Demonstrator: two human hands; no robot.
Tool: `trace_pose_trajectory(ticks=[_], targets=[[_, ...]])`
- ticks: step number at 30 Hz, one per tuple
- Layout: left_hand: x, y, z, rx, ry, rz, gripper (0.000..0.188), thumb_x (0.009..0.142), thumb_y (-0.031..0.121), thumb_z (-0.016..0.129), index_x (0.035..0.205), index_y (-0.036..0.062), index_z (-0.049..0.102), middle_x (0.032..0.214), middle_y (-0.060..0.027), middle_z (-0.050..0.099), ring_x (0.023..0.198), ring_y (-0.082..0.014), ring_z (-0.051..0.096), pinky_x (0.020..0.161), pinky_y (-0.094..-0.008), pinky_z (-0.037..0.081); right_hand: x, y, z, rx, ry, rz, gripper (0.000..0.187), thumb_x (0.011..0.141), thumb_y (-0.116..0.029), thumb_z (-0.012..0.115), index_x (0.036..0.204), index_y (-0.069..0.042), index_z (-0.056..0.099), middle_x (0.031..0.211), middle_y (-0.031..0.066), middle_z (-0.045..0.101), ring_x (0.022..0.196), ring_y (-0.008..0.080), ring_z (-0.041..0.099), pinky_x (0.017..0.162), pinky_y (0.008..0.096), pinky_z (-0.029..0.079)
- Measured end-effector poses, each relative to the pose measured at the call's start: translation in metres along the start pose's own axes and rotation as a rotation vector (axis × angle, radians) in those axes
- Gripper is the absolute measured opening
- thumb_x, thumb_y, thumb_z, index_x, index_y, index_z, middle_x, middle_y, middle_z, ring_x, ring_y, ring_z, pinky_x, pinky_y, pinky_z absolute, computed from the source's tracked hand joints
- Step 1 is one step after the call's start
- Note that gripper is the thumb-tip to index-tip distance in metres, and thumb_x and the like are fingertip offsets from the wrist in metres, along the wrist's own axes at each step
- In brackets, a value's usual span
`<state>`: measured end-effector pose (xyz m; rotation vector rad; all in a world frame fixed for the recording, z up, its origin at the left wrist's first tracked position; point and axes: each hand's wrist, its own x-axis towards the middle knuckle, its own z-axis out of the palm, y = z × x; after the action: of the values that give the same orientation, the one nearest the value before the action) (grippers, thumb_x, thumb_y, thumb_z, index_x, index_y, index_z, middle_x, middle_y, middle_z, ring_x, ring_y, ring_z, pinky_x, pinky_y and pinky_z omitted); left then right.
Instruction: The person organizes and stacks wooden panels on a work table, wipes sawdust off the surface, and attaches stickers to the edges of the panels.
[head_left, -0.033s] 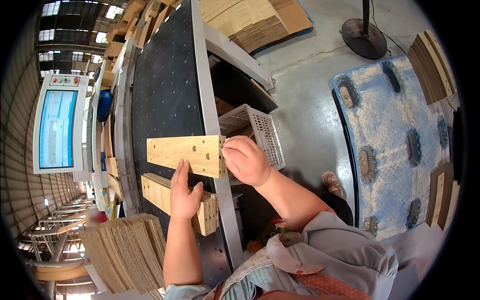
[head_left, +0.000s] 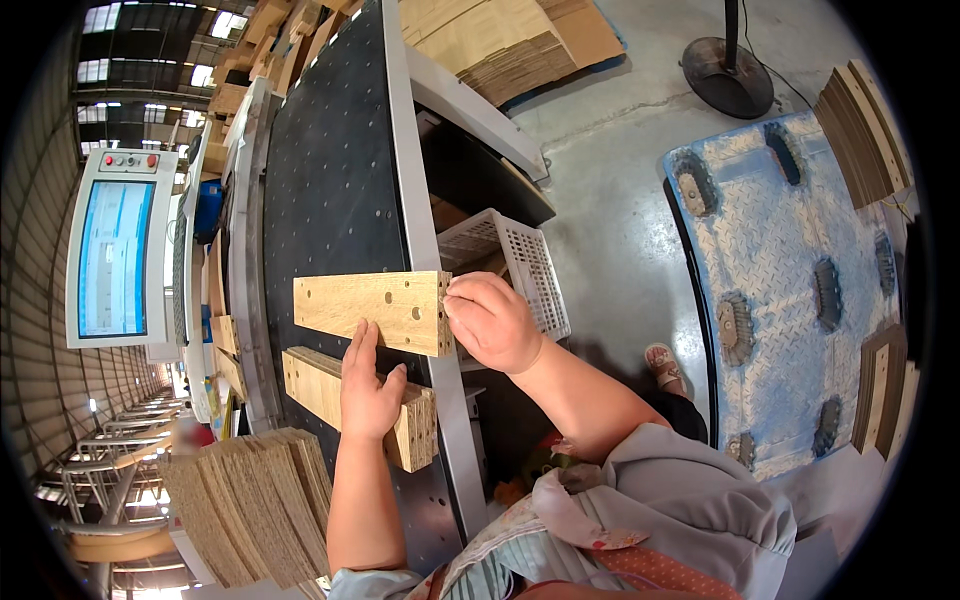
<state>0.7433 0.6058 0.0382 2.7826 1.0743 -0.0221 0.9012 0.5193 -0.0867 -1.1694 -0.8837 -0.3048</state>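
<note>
A short light wood-grain board with several drilled holes lies across the black work table, its right end at the grey table edge. My right hand is closed, with bunched fingertips pressed at that drilled end; anything between them is hidden. My left hand is open, its stretched fingertips touching the board's near edge and its thumb apart. Beneath that hand, a small stack of similar drilled boards sits nearer to me on the table.
A control screen stands at the left. Stacked boards rise at the lower left. Below the table edge is a white plastic crate. A worn blue pallet and a round black stand base occupy the floor at right.
</note>
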Motion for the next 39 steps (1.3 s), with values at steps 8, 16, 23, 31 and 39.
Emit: trace_pose_trajectory(ticks=[8, 16, 23, 31, 39], targets=[[-0.001, 0.000, 0.000, -0.013, 0.010, -0.002, 0.063, 0.074, 0.005, 0.061, 0.134, -0.0036, 0.042, 0.141, -0.0240, 0.038, 0.132, -0.0361, 0.035, 0.109, -0.0384, 0.029, 0.000, -0.004, 0.000, 0.009, -0.026, 0.029, 0.022, 0.066, 0.004, 0.067, 0.088, 0.002, 0.063, 0.092, 0.0122, 0.060, 0.087, 0.0309, 0.061, 0.075, 0.0367, 0.053], [-0.003, -0.002, 0.002, -0.011, 0.015, -0.008, 0.064, 0.073, 0.003, 0.061, 0.134, -0.0032, 0.042, 0.141, -0.0232, 0.038, 0.133, -0.0347, 0.035, 0.109, -0.0373, 0.028, -0.006, -0.014, -0.010, -0.109, -0.139, 0.016, 0.029, 0.071, -0.002, 0.061, 0.099, 0.005, 0.062, 0.103, 0.0137, 0.058, 0.097, 0.0300, 0.056, 0.083, 0.0364, 0.050], [0.004, -0.016, 0.008, -0.030, 0.024, 0.061, 0.064, 0.073, 0.008, 0.064, 0.133, -0.0016, 0.043, 0.138, -0.0243, 0.041, 0.130, -0.0386, 0.037, 0.108, -0.0412, 0.029, -0.016, -0.027, -0.013, -0.266, -0.316, 0.175, 0.050, 0.075, -0.006, 0.051, 0.125, 0.001, 0.050, 0.134, 0.0163, 0.045, 0.125, 0.0343, 0.040, 0.100, 0.0508, 0.034], [-0.005, -0.026, 0.009, -0.162, 0.024, -0.044, 0.067, 0.071, -0.003, 0.057, 0.136, -0.0021, 0.040, 0.143, -0.0223, 0.036, 0.133, -0.0353, 0.033, 0.110, -0.0390, 0.024, -0.033, -0.035, -0.006, -0.061, -0.373, 0.302, 0.074, 0.070, 0.008, 0.052, 0.141, -0.002, 0.034, 0.148, 0.0128, 0.029, 0.135, 0.0333, 0.029, 0.107, 0.0490, 0.026], [0.003, -0.021, 0.012, -0.127, 0.020, -0.026, 0.068, 0.070, -0.002, 0.055, 0.136, -0.0033, 0.039, 0.143, -0.0229, 0.036, 0.134, -0.0359, 0.032, 0.111, -0.0404, 0.024, -0.034, -0.033, -0.012, -0.094, -0.468, 0.327, 0.079, 0.071, 0.010, 0.052, 0.144, -0.006, 0.029, 0.152, 0.0112, 0.023, 0.138, 0.0327, 0.025, 0.109, 0.0505, 0.024]])
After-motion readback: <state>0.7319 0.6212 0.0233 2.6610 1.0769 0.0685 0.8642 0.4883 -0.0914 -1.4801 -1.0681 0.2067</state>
